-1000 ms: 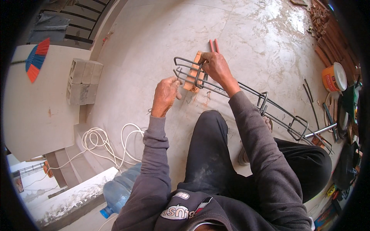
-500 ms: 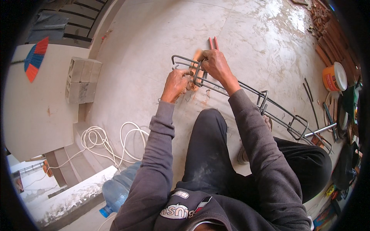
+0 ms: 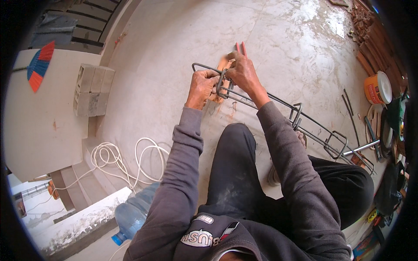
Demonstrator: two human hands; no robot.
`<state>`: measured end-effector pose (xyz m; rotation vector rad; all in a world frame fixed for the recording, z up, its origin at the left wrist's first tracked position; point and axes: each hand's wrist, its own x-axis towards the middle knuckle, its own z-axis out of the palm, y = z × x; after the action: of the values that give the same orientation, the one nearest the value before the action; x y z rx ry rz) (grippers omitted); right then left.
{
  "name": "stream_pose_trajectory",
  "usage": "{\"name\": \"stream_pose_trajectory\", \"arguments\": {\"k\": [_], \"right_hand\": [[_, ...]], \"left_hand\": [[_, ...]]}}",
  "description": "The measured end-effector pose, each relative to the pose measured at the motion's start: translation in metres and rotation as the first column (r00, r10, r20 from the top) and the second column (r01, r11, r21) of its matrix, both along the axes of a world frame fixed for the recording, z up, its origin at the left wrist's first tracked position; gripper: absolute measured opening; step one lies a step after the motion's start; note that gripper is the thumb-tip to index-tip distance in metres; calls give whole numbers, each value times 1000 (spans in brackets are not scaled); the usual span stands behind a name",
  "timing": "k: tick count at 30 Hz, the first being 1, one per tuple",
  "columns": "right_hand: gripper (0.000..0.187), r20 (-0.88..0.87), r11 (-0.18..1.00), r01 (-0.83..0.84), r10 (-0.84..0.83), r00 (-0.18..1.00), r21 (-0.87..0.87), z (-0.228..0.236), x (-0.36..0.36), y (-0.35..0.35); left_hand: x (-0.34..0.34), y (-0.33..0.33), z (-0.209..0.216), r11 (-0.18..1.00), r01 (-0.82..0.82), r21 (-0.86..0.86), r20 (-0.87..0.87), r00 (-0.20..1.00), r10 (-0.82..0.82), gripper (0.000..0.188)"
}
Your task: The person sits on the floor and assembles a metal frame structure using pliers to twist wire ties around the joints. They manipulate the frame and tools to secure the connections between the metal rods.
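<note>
- As it slants over the floor (image 3: 174, 48), the frame (image 3: 298, 114) shows slim dark bars, squarish hoops.
- Bottle (image 3: 134, 215): ribbed, translucent blue.
- Bucket (image 3: 371, 89): round, orange; contents unclear.
- Brick (image 3: 223, 63): orange, beneath the frame's end.
- Left hand (image 3: 202, 88), right hand (image 3: 242, 72): fingers bunched at that end; cannot tell what they pinch.

Over at the floor's (image 3: 165, 43) upper right corner, there's a reddish-brown stack (image 3: 370, 50), wood or tile, hard to say! Just below it on the right edge, an orange bucket (image 3: 372, 90) with a white top. Across to the left edge: grey blocks (image 3: 93, 89), bunched together, and beyond them a red-and-blue broom (image 3: 40, 67) against a pale surface (image 3: 43, 130). Above that, grey cloth (image 3: 54, 30) beside black bars (image 3: 90, 29). Down at the lower left, white cable (image 3: 106, 158) loops across the steps (image 3: 89, 180) and onto the floor, and a blue bottle (image 3: 133, 213) lies tilted by the whitish ledge (image 3: 87, 222)!
</note>
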<state>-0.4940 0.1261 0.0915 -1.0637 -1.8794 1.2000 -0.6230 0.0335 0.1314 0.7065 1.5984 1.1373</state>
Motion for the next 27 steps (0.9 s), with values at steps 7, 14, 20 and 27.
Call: {"name": "stream_pose_trajectory", "arguments": {"k": [7, 14, 20, 27], "right_hand": [[24, -22, 997, -52, 51, 998, -49, 1, 2, 4], [21, -31, 1000, -26, 26, 999, 5, -3, -1, 3], [18, 13, 1000, 18, -19, 1000, 25, -3, -3, 2], [18, -5, 998, 30, -30, 1000, 57, -4, -3, 1]], "left_hand": [[1, -3, 7, 998, 38, -46, -31, 999, -39, 19], [3, 1, 18, 995, 96, -34, -337, 936, -102, 20], [2, 6, 21, 986, 152, -66, -437, 884, -165, 20], [-3, 5, 36, 940, 262, -220, -678, 652, -340, 21]]}}
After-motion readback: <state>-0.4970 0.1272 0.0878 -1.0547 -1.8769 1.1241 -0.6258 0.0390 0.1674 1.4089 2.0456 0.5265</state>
